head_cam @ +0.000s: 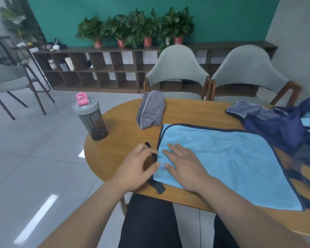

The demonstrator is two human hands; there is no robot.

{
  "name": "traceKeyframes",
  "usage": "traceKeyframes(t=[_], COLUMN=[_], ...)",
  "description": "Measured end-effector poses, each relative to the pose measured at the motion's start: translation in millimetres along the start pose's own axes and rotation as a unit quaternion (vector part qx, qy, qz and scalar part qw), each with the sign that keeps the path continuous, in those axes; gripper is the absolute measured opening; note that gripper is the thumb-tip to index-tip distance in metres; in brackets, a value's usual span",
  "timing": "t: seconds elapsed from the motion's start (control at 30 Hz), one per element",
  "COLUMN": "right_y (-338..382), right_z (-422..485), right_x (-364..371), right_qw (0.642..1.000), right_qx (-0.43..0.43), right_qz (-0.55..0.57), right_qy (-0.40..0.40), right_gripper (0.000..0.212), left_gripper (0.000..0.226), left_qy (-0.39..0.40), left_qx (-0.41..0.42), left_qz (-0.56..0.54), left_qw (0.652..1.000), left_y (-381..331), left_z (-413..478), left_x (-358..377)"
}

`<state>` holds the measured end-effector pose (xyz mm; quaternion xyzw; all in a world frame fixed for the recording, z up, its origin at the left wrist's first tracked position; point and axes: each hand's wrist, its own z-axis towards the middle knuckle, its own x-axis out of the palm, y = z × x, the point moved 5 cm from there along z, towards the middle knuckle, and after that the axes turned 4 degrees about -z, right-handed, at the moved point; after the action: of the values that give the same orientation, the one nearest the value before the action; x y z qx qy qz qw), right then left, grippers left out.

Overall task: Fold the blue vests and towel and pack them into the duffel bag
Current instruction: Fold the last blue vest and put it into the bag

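The right hand (183,163) lies flat, fingers spread, on the near left corner of one light blue vest (229,163) spread on the wooden table (118,138). Just left of it, the left hand (136,167) curls loosely around the vest's dark edge strap (155,183). Far right lies the open navy duffel bag (279,127). Beyond the hands stand one striped pouch (150,110) and one shaker bottle (91,119), with bare tabletop between.
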<state>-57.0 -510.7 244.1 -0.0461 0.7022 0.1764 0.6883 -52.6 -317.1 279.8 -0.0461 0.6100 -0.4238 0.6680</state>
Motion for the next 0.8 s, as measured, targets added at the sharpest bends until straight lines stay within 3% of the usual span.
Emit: traceKeyframes(t=[0.07, 0.13, 0.27, 0.37, 0.5, 0.57, 0.67, 0.73, 0.8], right_y=[3.2, 0.1, -1.0, 0.4, 1.1, 2.4, 9.4, 18.0, 25.2], right_z=[4.4, 5.9, 4.4, 3.2, 3.8, 5.4, 7.3, 8.7, 13.0], right_x=[12.9, 18.9, 18.7, 16.7, 16.2, 17.7, 16.8, 15.8, 18.1], right_qw=[1.000, 1.000, 1.000, 1.000, 1.000, 1.000, 1.000, 0.999, 1.000], right_qx=[-0.004, -0.003, -0.009, -0.006, -0.001, 0.001, 0.010, 0.009, 0.000], right_qz=[-0.014, -0.017, -0.011, 0.000, -0.007, -0.012, -0.028, -0.037, -0.023], right_qy=[0.010, 0.006, -0.004, -0.010, -0.008, 0.002, 0.005, 0.005, 0.011], right_gripper=[0.077, 0.070, 0.064, 0.063, 0.062, 0.063, 0.068, 0.075, 0.079], left_gripper=[0.065, 0.072, 0.068, 0.062, 0.047, 0.049, 0.050, 0.051, 0.052], left_qy=[0.057, 0.083, 0.062, -0.008, -0.062, -0.095, -0.209, -0.269, -0.261], left_qx=[-0.003, 0.010, -0.054, -0.067, -0.037, -0.079, -0.149, -0.123, -0.067], left_qz=[0.032, 0.078, -0.029, -0.059, 0.033, 0.085, 0.075, 0.042, -0.003], left_qw=[0.998, 0.993, 0.996, 0.996, 0.997, 0.989, 0.964, 0.954, 0.963], left_y=[0.5, 0.1, 4.1, 9.1, 21.4, 35.7, 39.1, 18.5, -11.8], left_z=[-8.1, -13.9, -15.0, -10.9, -13.0, -16.7, -21.4, -18.9, -8.6], left_x=[7.8, 13.9, 14.6, 3.1, -7.7, -11.0, -24.7, -30.8, -26.5])
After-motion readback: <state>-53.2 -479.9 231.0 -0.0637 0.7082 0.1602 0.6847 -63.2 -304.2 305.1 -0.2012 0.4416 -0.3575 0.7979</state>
